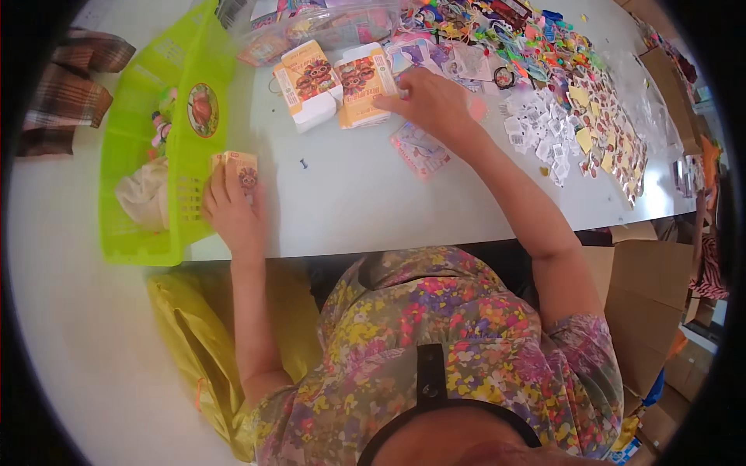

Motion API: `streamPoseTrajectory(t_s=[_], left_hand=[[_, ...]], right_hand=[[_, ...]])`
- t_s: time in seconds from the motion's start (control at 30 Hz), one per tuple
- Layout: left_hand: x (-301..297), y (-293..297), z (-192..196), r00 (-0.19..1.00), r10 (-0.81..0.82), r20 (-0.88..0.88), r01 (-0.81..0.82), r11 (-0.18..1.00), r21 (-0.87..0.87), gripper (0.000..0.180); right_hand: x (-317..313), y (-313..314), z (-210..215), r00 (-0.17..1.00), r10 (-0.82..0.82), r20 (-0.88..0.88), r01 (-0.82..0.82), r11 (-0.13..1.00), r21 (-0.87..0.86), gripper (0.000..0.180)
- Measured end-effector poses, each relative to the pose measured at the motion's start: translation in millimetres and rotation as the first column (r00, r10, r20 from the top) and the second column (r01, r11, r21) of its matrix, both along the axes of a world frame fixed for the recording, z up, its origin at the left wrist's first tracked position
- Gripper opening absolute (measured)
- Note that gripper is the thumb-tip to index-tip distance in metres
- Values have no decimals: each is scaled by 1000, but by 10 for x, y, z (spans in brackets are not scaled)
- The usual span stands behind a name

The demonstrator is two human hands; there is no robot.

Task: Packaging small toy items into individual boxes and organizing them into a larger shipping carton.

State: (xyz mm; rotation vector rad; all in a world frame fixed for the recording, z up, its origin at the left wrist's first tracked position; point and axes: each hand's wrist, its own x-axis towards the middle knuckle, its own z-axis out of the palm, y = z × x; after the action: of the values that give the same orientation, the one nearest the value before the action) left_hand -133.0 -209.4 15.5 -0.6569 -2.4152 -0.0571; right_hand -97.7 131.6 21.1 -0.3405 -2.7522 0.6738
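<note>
At the left of the table, my left hand is closed around a small orange-and-white carton with a cartoon print, beside the green basket. My right hand reaches over the table's middle. Its thumb touches the right edge of a stack of flat printed cartons, with the fingers apart from it. Just left of that stack lies another orange printed carton with a white side. Below my right wrist is a pink printed card or packet.
A lime-green plastic basket holds cloth and small toys at the left. Clear bags lie at the back. Colourful trinkets, white paper pieces and small printed pieces are heaped at right. A small dark pin-like piece lies mid-table.
</note>
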Motion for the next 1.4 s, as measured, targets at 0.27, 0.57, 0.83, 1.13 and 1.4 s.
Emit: streamPoseTrajectory(t_s=[0.27, 0.57, 0.83, 1.13, 1.4], left_hand=[[305, 392, 160, 988, -137, -66, 144, 983, 118, 46], [329, 1344, 64, 592, -726, 349, -277, 224, 935, 22], [178, 1530, -57, 540, -773, 333, -444, 75, 893, 30], [569, 1442, 37, -292, -950, -113, -713, 137, 688, 80], [960, 1703, -19, -178, -937, 300, -617, 344, 708, 46]], right_hand=[[-193, 306, -366, 1000, -13, -16, 7, 951, -308, 33], [350, 110, -50, 965, -204, -166, -33, 531, -847, 21], [315, -114, -158, 954, -271, -128, -15, 384, -923, 15], [1204, -125, -2, 972, 182, 147, 106, 219, -970, 10], [1519, -166, -42, 963, 59, -262, -247, 579, -777, 19]])
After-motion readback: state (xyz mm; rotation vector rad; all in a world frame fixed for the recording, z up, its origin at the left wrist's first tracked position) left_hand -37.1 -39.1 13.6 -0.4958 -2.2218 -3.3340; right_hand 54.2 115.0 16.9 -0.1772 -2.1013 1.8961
